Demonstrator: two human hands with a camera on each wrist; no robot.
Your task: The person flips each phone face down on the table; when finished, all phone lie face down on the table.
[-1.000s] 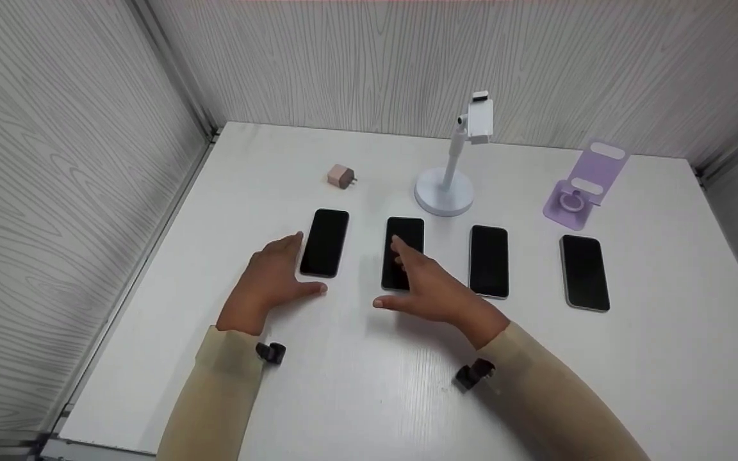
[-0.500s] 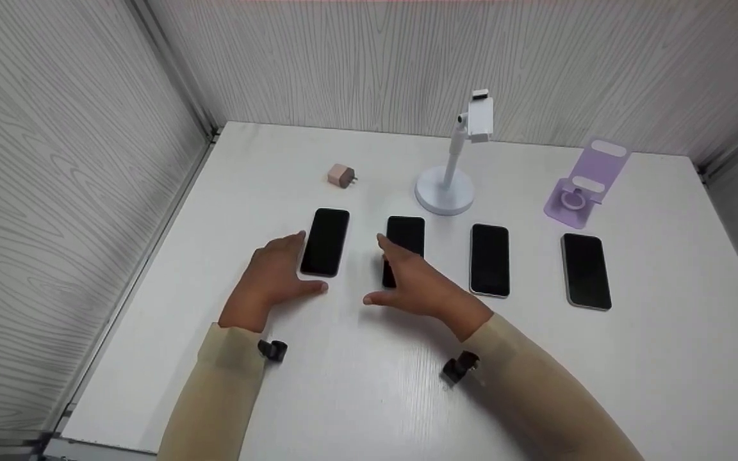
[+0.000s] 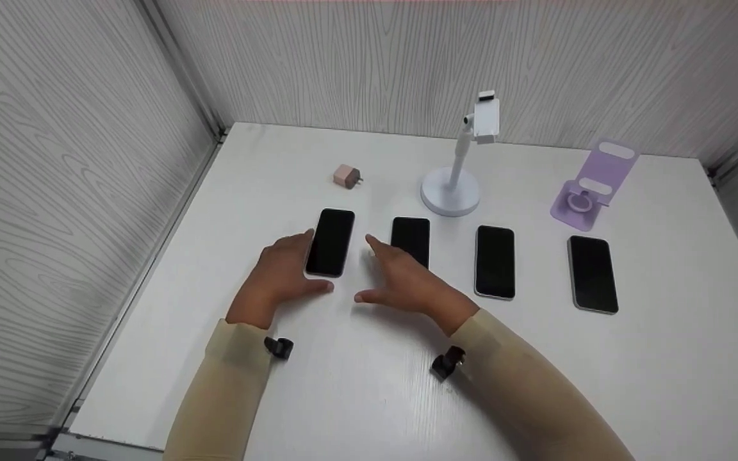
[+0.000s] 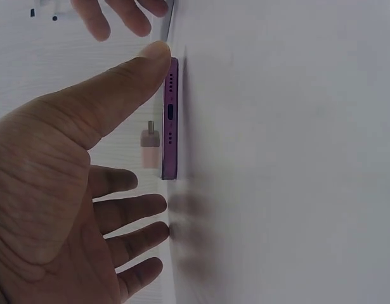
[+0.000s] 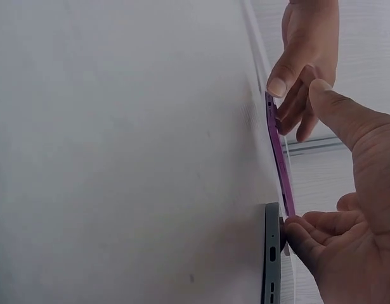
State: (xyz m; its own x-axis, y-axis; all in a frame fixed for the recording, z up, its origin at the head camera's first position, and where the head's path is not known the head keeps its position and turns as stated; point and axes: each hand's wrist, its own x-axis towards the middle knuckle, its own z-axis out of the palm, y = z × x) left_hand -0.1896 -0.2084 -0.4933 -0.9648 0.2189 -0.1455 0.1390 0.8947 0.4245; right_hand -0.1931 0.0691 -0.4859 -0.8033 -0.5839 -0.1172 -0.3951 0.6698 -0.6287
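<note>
Head view: left hand [image 3: 276,275] spread, thumb at purple phone's [image 3: 330,242] near end; right hand [image 3: 407,285] spread beside it. Thin, rigid, slick, breakable; take by long edges.

Phones [image 3: 494,261]: 4 dark screens, no brand or text legible.
Charger [image 3: 346,176]: no legible marking.
Stands [image 3: 590,187]: no label or number legible.

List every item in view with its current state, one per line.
Purple phone: flat, screen dark, left hand touching its edge.
Second phone: flat, dark, partly under right hand.
Third phone: flat, dark.
Fourth phone: flat, dark.
White stand: upright, empty.
Purple stand: empty.
Charger plug: unplugged.
</note>
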